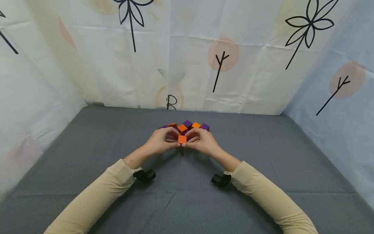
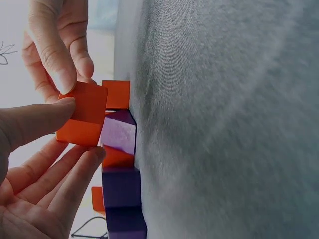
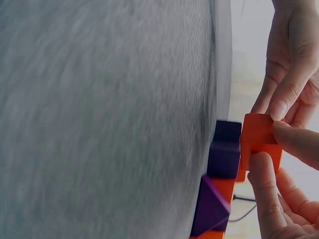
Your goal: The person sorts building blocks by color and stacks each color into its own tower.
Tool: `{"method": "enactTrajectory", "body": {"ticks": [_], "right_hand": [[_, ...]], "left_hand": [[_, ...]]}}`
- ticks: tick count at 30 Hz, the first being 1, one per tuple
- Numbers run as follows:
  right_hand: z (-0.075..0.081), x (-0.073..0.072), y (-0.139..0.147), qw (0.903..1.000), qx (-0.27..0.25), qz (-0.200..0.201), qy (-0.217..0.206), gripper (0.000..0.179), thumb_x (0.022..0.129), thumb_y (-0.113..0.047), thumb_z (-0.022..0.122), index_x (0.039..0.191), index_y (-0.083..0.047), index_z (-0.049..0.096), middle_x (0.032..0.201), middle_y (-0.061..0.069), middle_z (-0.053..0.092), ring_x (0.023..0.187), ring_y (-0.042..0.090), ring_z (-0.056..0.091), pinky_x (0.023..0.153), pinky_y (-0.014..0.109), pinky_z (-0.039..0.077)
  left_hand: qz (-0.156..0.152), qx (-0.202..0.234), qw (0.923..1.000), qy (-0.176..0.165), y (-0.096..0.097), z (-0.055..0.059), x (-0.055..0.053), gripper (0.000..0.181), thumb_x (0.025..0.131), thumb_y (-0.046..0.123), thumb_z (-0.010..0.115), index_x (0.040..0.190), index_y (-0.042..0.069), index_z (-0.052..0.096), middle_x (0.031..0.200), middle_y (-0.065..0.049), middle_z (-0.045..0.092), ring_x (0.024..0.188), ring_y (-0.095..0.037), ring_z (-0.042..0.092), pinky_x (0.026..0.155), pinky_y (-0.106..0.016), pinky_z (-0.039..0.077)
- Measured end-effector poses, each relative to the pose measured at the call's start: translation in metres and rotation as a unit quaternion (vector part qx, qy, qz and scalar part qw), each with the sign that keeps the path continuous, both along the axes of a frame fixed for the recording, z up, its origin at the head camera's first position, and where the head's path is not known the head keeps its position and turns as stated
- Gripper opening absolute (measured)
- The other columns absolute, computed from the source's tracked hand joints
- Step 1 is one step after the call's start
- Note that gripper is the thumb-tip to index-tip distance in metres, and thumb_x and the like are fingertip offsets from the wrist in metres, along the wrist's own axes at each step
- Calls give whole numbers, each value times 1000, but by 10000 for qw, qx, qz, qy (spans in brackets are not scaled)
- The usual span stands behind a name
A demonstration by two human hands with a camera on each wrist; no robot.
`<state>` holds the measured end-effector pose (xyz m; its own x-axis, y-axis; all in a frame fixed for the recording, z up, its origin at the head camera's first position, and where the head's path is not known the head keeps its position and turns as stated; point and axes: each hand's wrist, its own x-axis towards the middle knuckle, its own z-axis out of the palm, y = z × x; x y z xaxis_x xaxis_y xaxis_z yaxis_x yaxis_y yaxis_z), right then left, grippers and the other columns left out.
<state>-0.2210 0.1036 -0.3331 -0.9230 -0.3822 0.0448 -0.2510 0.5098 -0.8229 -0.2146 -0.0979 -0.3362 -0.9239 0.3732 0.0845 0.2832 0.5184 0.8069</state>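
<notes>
Both hands pinch one orange cube (image 1: 182, 139) between them, in front of a group of purple and orange blocks. My left hand (image 1: 160, 141) has its thumb and fingertips on the cube's left side, and my right hand (image 1: 203, 141) meets it from the right in the same way. Seen from the left wrist, the cube (image 2: 82, 112) is raised off the grey cloth, with thumb and fingertips at its faces. Behind it stand an orange block (image 2: 115, 93) and a purple block (image 2: 118, 133). The hands partly hide the group in the head view.
Purple (image 1: 205, 127) and orange blocks (image 1: 196, 125) sit close together just beyond the hands. Grey cloth (image 1: 181, 201) covers the table. A white patterned curtain (image 1: 190, 71) hangs along the back and sides. Each wrist carries a black camera mount (image 1: 144, 175).
</notes>
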Motion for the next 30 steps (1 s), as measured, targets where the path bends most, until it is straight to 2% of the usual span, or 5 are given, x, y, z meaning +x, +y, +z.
{"method": "enactTrajectory", "body": {"ticks": [5,14,21,30], "right_hand": [[0,2,-11,9997,-178,172,2,35,82,-12,76,112,0,63,104,15,68,88,22,69,77,30,55],[-5,5,-30,9994,-97,314,74,34,82,-12,76,112,-2,64,105,14,69,88,22,70,75,29,55],[-8,5,-40,9995,-95,297,-21,30,81,-10,76,109,-3,66,106,13,70,86,20,71,75,29,56],[-12,6,-50,9991,154,383,-69,29,82,-10,76,109,-2,66,105,12,70,86,20,71,73,28,55]], "left_hand": [[24,54,9999,-94,-12,1,3,33,84,12,74,114,3,64,111,-13,69,101,-25,67,86,-35,54],[184,-166,9996,-99,-32,-4,6,34,83,14,75,114,4,67,109,-13,69,99,-26,68,83,-37,55],[250,-248,9993,-119,-41,-8,6,33,82,13,76,113,3,68,106,-13,71,95,-25,69,81,-36,55],[291,-243,9987,-354,-49,-15,9,31,83,9,74,112,1,67,99,-13,72,88,-22,70,77,-36,55]]}}
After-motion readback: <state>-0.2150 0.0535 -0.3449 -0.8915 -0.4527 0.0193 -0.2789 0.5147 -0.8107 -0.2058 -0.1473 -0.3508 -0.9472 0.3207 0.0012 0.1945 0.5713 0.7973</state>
